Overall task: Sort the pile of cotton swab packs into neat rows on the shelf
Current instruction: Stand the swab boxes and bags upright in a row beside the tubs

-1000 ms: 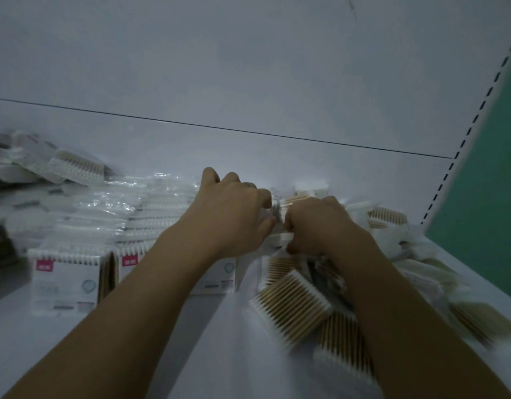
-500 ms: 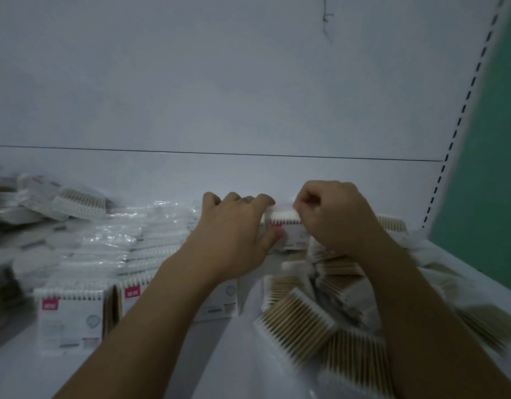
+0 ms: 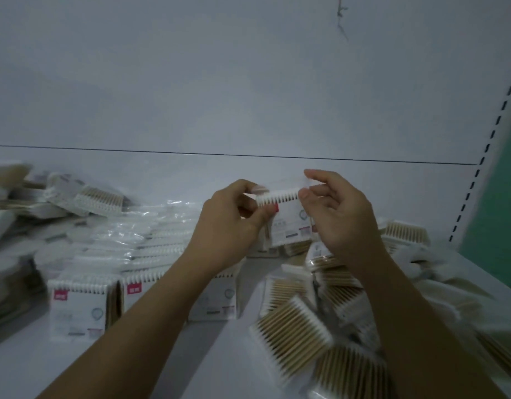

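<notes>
Centre of frame: one pack (image 3: 287, 218), swab tips up, held above the white shelf (image 3: 190, 358). The left hand (image 3: 228, 223) pinches its left edge; the right hand (image 3: 339, 216) pinches its upper right corner. Lower left: upright rows (image 3: 78, 306). Lower right: the loose pile (image 3: 300, 326).

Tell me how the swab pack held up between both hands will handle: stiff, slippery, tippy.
Probably light: the left hand and right hand hold the held pack by fingertip pinches alone. Its clear film looks glossy, so likely somewhat slippery. It should stand fairly steady; a similar front-row pack stands upright on the shelf.
</notes>
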Available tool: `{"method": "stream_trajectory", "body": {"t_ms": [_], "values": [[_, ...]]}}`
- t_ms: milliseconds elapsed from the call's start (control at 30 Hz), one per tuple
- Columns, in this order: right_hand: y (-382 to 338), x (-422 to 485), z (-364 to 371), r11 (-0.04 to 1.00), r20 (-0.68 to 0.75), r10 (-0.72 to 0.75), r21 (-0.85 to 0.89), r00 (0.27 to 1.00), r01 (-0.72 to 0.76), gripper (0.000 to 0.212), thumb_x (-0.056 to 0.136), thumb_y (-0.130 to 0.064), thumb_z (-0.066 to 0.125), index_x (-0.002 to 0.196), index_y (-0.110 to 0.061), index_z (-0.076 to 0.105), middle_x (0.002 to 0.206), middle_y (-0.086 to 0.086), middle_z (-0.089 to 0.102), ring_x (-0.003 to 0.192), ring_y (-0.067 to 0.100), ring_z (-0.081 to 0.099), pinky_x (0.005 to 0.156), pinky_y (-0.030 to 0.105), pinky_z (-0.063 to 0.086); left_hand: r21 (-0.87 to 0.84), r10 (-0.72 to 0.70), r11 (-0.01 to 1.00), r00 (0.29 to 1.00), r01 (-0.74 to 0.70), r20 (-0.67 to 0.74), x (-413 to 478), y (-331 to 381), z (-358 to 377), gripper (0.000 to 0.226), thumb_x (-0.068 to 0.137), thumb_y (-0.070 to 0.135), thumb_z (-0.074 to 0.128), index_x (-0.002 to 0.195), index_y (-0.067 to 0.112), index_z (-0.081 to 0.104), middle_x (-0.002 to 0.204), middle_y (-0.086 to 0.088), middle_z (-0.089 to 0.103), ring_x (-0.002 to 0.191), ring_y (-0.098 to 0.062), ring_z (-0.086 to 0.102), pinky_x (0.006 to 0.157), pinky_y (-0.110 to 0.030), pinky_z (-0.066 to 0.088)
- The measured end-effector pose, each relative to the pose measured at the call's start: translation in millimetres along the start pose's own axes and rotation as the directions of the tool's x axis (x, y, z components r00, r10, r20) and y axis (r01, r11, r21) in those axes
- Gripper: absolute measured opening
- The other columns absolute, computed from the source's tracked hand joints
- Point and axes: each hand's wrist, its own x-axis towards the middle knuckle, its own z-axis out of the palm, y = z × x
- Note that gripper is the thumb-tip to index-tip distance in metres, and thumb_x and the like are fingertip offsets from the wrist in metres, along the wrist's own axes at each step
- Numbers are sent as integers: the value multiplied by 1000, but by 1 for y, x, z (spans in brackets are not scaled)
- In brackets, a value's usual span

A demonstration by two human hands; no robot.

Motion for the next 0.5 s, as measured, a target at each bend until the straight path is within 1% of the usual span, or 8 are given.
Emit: {"method": "stream_trajectory", "body": {"t_ms": [67, 133, 167, 233, 267, 333, 433, 500], "values": [[1, -3, 2, 1000, 81, 10, -19, 997, -9, 44, 90, -16, 68, 130, -32, 56, 92, -6, 66, 81, 11, 68, 67, 24, 59, 28, 7, 1000, 1000, -7, -5, -2, 1, 0, 21, 87, 31, 71, 106, 30, 63, 81, 10, 68, 73, 0, 65, 62, -9, 47], [0, -5, 6, 985, 95, -2, -171, 995, 19, 39, 87, -15, 71, 121, -33, 61, 91, -8, 66, 79, 11, 65, 72, 27, 58, 168, 34, 985, 999, -32, -9, -5, 0, -2, 27, 88, 37, 68, 115, 32, 61, 88, 14, 69, 79, 2, 65, 79, -20, 48], [0, -6, 8, 962, 90, -6, -270, 996, 30, 33, 87, -16, 71, 116, -30, 63, 94, -8, 65, 79, 10, 63, 74, 28, 56, 322, 72, 944, 997, -67, -6, -6, -1, -3, 34, 90, 41, 64, 122, 32, 58, 96, 15, 69, 87, 0, 64, 87, -27, 42], [0, -5, 11, 890, 100, -3, -454, 995, 48, 29, 88, -18, 70, 114, -25, 63, 105, -5, 57, 84, 11, 56, 77, 21, 46, 608, 179, 777, 983, -162, 33, -7, -3, -5, 47, 94, 44, 56, 137, 29, 46, 122, 10, 64, 107, -10, 61, 95, -34, 30], [1, -4, 12, 859, 104, -1, -510, 995, 54, 29, 88, -18, 70, 115, -24, 63, 107, -5, 51, 86, 10, 53, 78, 17, 40, 649, 207, 733, 976, -202, 70, -6, -2, -7, 51, 96, 41, 54, 142, 28, 41, 133, 7, 58, 114, -14, 58, 99, -36, 30], [3, -1, 13, 835, 93, 4, -549, 996, 48, 28, 89, -18, 70, 116, -22, 65, 107, -5, 44, 88, 9, 49, 80, 15, 35, 635, 222, 731, 967, -250, 126, -4, 2, -11, 52, 97, 34, 54, 145, 26, 38, 141, 3, 51, 119, -17, 55, 102, -37, 32], [7, 2, 19, 812, 113, 41, -582, 993, 33, 26, 89, -18, 69, 115, -22, 66, 105, -3, 42, 88, 11, 48, 80, 18, 38, 656, 256, 693, 953, -298, 162, -2, -2, -16, 44, 97, 28, 54, 140, 28, 45, 136, 4, 55, 116, -16, 56, 99, -36, 34], [11, 2, 25, 791, 156, 73, -610, 985, 38, 26, 90, -18, 68, 115, -22, 66, 105, -3, 43, 89, 11, 47, 81, 18, 38, 666, 236, 678, 950, -313, 206, -3, -7, -17, 39, 97, 29, 52, 136, 30, 48, 132, 7, 57, 115, -14, 55, 98, -36, 33]]}}
